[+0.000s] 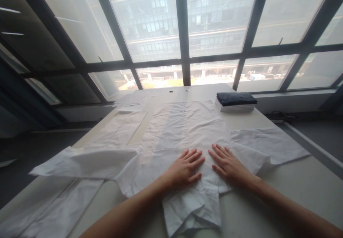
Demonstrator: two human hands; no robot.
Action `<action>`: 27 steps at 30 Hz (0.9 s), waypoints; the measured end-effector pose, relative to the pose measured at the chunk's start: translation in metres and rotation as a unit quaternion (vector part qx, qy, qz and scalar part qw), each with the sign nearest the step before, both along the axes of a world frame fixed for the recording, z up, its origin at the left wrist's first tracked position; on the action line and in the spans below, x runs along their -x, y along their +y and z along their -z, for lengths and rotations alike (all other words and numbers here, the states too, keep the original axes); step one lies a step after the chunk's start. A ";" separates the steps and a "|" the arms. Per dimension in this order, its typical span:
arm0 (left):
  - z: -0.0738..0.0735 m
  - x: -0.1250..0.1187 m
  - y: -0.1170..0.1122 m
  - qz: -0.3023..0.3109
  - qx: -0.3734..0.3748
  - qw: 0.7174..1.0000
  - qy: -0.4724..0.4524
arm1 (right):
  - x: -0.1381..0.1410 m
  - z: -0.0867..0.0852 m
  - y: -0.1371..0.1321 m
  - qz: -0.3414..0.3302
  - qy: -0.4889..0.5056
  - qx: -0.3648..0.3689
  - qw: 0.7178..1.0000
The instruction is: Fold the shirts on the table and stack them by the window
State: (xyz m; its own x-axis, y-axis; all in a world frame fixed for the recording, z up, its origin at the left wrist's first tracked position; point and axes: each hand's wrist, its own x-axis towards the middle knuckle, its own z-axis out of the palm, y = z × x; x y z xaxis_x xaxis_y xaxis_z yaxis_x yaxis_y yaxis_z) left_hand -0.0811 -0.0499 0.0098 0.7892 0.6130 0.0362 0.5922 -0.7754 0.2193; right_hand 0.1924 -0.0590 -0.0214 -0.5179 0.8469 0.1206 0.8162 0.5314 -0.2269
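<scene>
both hands: left hand (pixel 184 168) and right hand (pixel 227 165) flat, fingers spread, pinching nothing
why: palms press the white shirt (pixel 182 134) so it lies smooth on the table (pixel 294 191)
where: shirt mid-table, collar end by me
axis: runs from me toward the window, sleeves out sideways
far corner: folded stack (pixel 235 101)
</scene>
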 end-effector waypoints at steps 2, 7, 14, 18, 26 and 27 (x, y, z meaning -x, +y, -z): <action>0.002 0.001 0.001 0.002 -0.001 1.000 -0.002 | 0.000 0.000 0.000 -0.001 0.006 0.000 1.000; 0.003 0.002 0.001 0.006 -0.007 1.000 -0.008 | -0.001 0.000 0.000 -0.002 0.009 0.000 1.000; 0.001 0.001 0.000 0.004 0.001 1.000 -0.006 | -0.001 0.001 0.000 -0.002 0.006 -0.001 1.000; 0.000 0.000 0.000 0.002 0.002 1.000 0.001 | -0.001 0.002 0.001 -0.002 0.001 -0.005 1.000; 0.000 0.000 0.000 0.002 0.002 1.000 -0.002 | -0.002 0.002 0.001 -0.003 0.012 -0.007 1.000; 0.000 0.000 0.001 0.002 0.001 1.000 -0.003 | -0.002 0.002 0.001 -0.003 0.014 -0.006 1.000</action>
